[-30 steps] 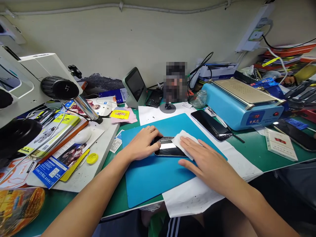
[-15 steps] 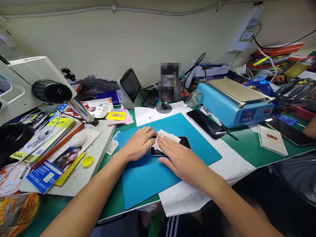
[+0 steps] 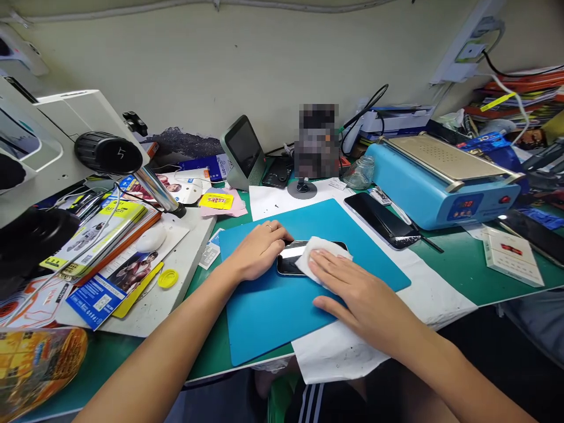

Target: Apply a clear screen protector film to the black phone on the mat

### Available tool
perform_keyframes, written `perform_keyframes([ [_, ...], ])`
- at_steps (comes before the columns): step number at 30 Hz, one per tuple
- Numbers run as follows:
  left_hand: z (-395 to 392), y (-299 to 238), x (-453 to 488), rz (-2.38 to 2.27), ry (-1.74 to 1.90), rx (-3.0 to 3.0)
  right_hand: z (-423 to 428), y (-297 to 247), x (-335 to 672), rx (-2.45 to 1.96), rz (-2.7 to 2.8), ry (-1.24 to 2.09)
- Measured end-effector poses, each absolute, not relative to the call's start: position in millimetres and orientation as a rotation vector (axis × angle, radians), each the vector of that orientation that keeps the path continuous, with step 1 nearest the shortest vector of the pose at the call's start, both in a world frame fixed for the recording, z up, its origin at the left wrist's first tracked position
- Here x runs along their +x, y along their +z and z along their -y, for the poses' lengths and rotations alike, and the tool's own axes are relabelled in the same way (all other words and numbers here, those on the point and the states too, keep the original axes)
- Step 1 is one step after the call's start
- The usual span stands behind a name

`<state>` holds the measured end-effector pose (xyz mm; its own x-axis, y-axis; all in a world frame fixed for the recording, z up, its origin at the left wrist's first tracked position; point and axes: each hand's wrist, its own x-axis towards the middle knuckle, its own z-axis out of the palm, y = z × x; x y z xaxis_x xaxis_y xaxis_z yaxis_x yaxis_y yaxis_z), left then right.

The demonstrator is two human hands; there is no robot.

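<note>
A phone with a dark, glossy screen lies flat on the blue mat. My left hand is at the phone's left end, its fingers curled against the edge and the fingertips partly hidden. Under the fingers of my right hand is a folded white wipe, pressed onto the right part of the screen. The right fingers lie almost flat on the wipe, thumb apart and low over the mat. Wipe and hand cover much of the phone's right half.
Behind the mat's right side lies another dark phone, beside a blue heating machine with a metal plate. A microscope arm overhangs the left side, above booklets. A smart display and a glass jar stand at the back.
My right hand has slid the wipe rightward across the phone, baring the screen's left part. My left hand stays at the phone's left end. The whole view has shifted a little.
</note>
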<state>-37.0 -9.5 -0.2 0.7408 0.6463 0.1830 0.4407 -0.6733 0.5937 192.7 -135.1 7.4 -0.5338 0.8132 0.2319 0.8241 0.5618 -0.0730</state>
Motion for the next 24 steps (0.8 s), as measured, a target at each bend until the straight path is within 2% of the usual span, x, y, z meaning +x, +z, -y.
perform_keyframes([
  [6,9,1,-38,-0.795,0.516,2.431,117,9,156,-1.223,2.561,0.102],
  [15,10,3,-37,-0.807,0.503,2.408,116,6,144,-1.131,2.564,0.145],
  [24,12,5,-38,-0.842,0.481,2.402,147,5,196,-1.495,2.488,0.032],
])
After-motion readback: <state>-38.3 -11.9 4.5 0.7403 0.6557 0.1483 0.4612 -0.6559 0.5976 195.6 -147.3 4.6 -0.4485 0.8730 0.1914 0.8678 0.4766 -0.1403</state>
